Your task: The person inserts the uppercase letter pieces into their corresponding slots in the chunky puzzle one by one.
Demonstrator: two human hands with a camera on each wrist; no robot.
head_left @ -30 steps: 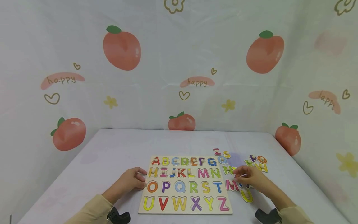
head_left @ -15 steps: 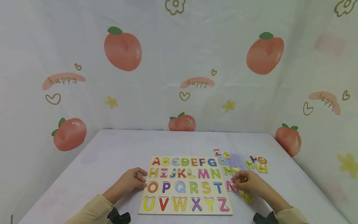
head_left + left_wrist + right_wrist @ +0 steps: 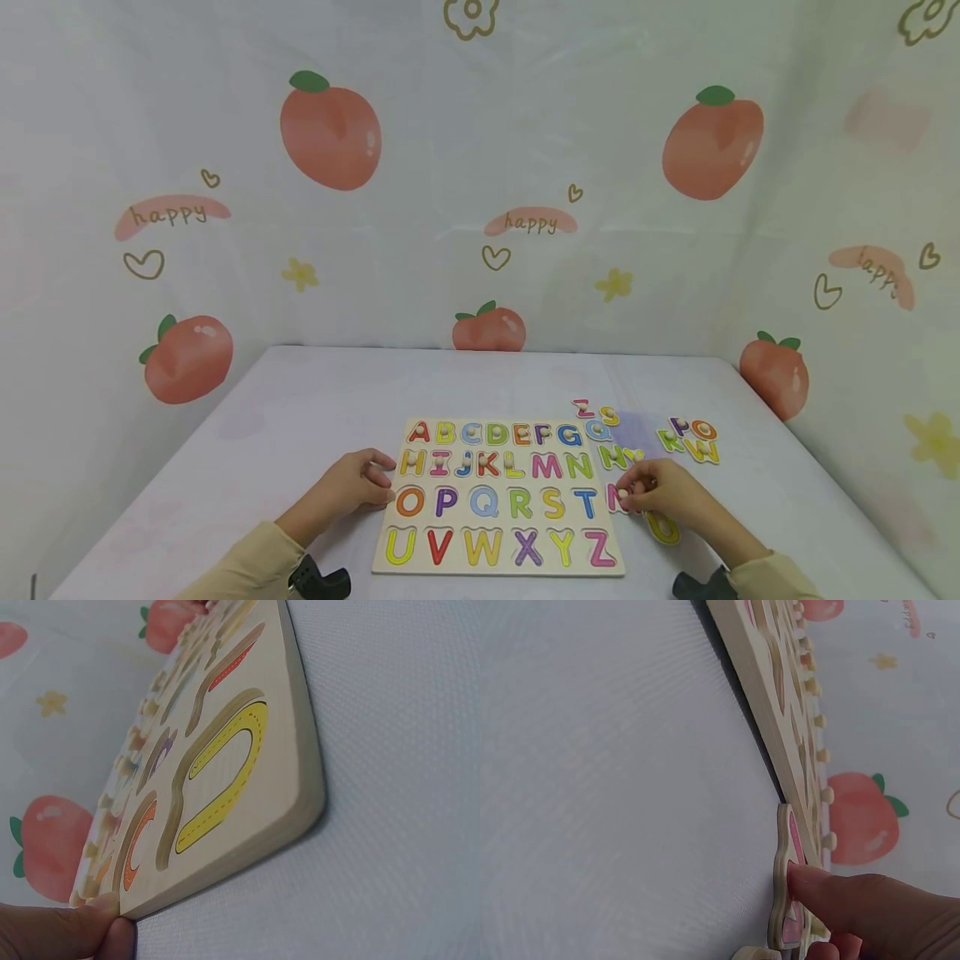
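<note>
Letter board [image 3: 498, 522] lies on the white surface [image 3: 202, 500], and the left hand [image 3: 348, 483], curled, pinches its left edge. The right hand [image 3: 663, 492], nearly closed, pinches a pink letter [image 3: 612, 498] just beside the board.

The alphabet board [image 3: 462, 502], a pale wooden rectangle with rounded corners and four rows of coloured letters, is laid flat and gripped at its left edge; positions A through L are fitted with knobbed inserts [image 3: 420, 432], while M through Z are presented as cut recesses [image 3: 259, 742] with coloured letters printed on their floors. The pink letter piece [image 3: 782, 885], pale-edged and contoured, is pinched and partly covered just beside the board's right edge, level with its third row; whether the board is touched by it cannot be determined.
</note>
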